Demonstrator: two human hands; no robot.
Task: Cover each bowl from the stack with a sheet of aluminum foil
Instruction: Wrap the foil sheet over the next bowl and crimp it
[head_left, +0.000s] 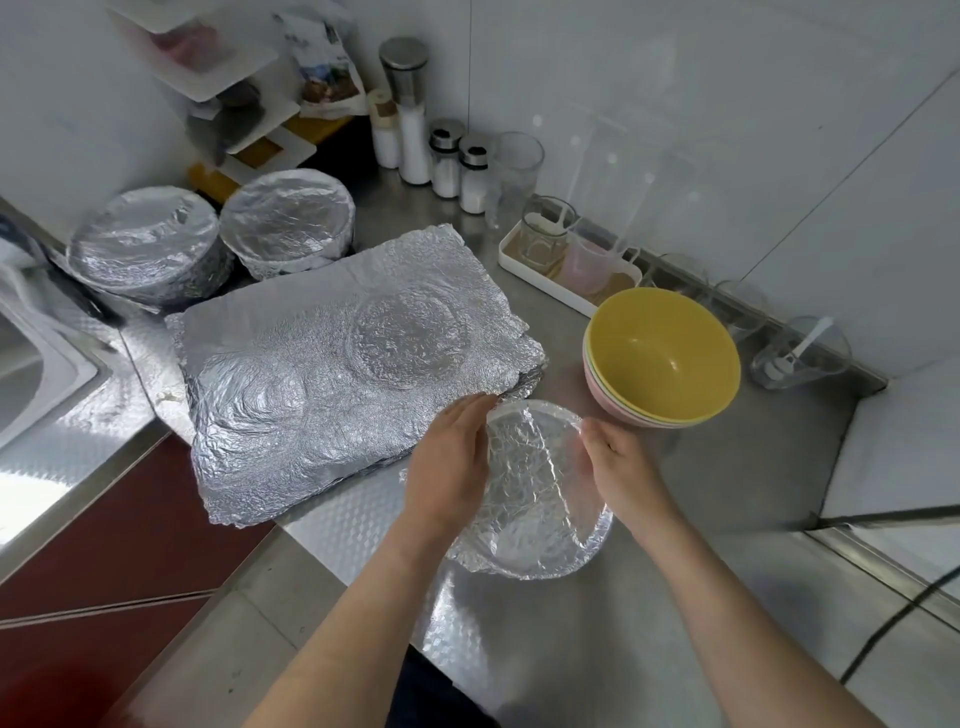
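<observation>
A bowl wrapped in crinkled foil (540, 488) sits near the counter's front edge. My left hand (449, 462) presses flat against its left side. My right hand (621, 467) presses against its right rim. Both hands have fairly straight fingers laid on the foil. Just beyond, to the right, stands a stack of bowls (662, 358), yellow on top and pink below, uncovered. A pile of flat foil sheets (332, 353) lies left of the hands, marked with round bowl imprints. Two foil-covered bowls (150, 244) (288, 221) stand at the back left.
A sink (31, 358) lies at the far left. Spice jars and shakers (415, 130) line the back wall beside a glass (517, 166). A white tray of cups (566, 260) sits behind the bowl stack. More glasses (800, 353) stand along the right wall.
</observation>
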